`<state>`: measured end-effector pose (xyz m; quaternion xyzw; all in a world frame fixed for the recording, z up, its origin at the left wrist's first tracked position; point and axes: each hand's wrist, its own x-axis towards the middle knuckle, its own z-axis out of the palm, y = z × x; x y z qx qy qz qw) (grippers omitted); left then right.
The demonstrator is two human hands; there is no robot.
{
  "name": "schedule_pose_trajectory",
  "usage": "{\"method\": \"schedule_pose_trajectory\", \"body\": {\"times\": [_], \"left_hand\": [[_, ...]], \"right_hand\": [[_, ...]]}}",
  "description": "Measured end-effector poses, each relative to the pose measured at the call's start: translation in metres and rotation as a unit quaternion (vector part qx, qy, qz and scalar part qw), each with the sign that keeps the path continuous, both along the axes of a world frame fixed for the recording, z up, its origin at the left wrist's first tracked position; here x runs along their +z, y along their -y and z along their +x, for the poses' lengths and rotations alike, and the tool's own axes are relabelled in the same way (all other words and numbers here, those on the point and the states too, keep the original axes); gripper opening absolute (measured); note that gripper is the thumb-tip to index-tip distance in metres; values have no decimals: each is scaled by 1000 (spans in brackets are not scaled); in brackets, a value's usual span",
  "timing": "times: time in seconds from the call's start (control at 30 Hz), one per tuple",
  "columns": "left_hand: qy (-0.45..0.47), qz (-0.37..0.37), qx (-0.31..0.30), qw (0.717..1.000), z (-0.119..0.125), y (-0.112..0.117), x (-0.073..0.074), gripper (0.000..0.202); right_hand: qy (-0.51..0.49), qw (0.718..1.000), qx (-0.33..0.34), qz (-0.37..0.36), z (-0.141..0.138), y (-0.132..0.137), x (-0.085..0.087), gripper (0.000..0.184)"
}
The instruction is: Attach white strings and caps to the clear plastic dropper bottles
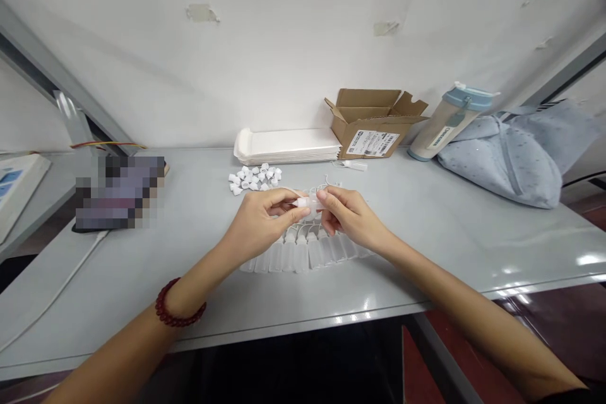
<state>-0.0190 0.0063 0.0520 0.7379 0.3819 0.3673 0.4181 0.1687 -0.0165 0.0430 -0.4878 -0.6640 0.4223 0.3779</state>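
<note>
Between my two hands lies a small translucent dropper bottle (pixel 312 202), held sideways above the table, its pointed tip toward the left. The fingers of my left hand (pixel 269 211) pinch its white neck end. At the other end, my right hand (pixel 345 211) grips the bottle body. Just below my hands, several similar bottles (pixel 302 257) lie in a row on the table, with thin white cords near their tops. Several small white caps (pixel 255 178) are heaped beyond my left hand.
A stack of white envelopes (pixel 293 144) and an open cardboard box (pixel 374 132) stand by the wall. One bottle (pixel 356 165) lies before the box. To the right are a tumbler (pixel 442 123) and a blue bag (pixel 506 161); a blurred phone (pixel 120 194) with a cable is left.
</note>
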Motion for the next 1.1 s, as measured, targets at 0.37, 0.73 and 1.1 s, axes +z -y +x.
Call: {"method": "schedule_pose_trajectory", "body": {"times": [0.37, 0.73, 1.1], "left_hand": [[-14, -57, 0, 998, 0, 1, 5, 35], [-36, 48, -11, 998, -1, 4, -2, 22], [-68, 9, -33, 997, -1, 5, 5, 34]], "right_hand": [[118, 982, 5, 146, 4, 2, -1, 26], [111, 980, 26, 164, 11, 2, 5, 30], [87, 974, -2, 208, 11, 4, 4, 26]]}}
